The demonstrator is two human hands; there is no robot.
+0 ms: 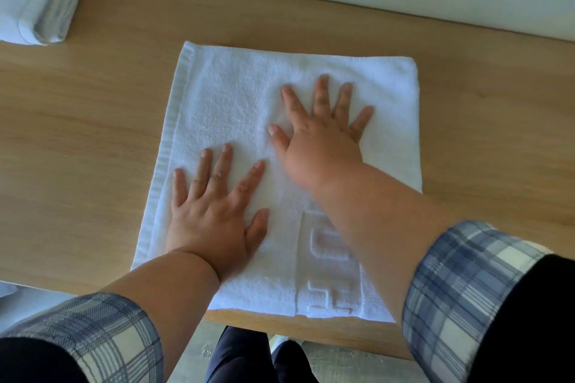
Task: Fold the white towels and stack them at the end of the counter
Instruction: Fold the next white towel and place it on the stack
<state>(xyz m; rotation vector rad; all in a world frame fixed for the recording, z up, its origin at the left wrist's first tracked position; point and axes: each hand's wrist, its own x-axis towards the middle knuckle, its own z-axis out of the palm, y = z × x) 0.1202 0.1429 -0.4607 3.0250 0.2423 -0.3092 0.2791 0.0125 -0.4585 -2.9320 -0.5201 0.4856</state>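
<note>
The white towel (224, 93) lies flat on the counter (77, 134) near its front edge, with the left grip (214, 211) and right grip (320, 140) both pressing it open-palmed, fingers spread, holding nothing. An uneven smoothing push could skew the layers or slide it off the front. The stack of folded towels (37, 0), far left, is cut off by the frame; the towel's embossed lettering (329, 277) is unreadable.
</note>
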